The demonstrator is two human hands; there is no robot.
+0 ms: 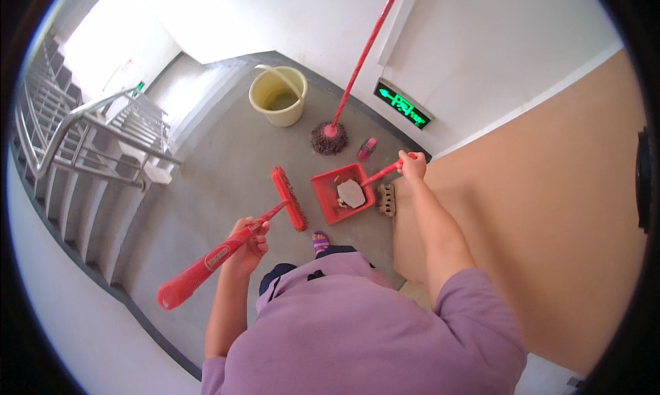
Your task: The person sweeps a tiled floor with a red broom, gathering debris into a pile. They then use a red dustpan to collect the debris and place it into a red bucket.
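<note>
My left hand (250, 245) is closed round the red handle of a broom (290, 199), whose head with dark bristles is at the left of the dustpan. With my right hand (413, 166) I grip the handle of a red plastic dustpan (330, 214). Inside the pan lie a flat pale grey piece (351, 193) and some small debris. Beyond the pan, a red-handled mop (330, 138) with a dark string head rests on the floor. A pink and dark object (367, 149), possibly a brush, lies between the mop and my right hand.
A pale yellow bucket (283, 117) with dark contents stands near the far wall. Stairs with a metal railing (103, 169) are at the left. A perforated brick (385, 200) sits beside the tan panel (515, 204) on the right. A lit green exit sign (402, 104) is low on the wall.
</note>
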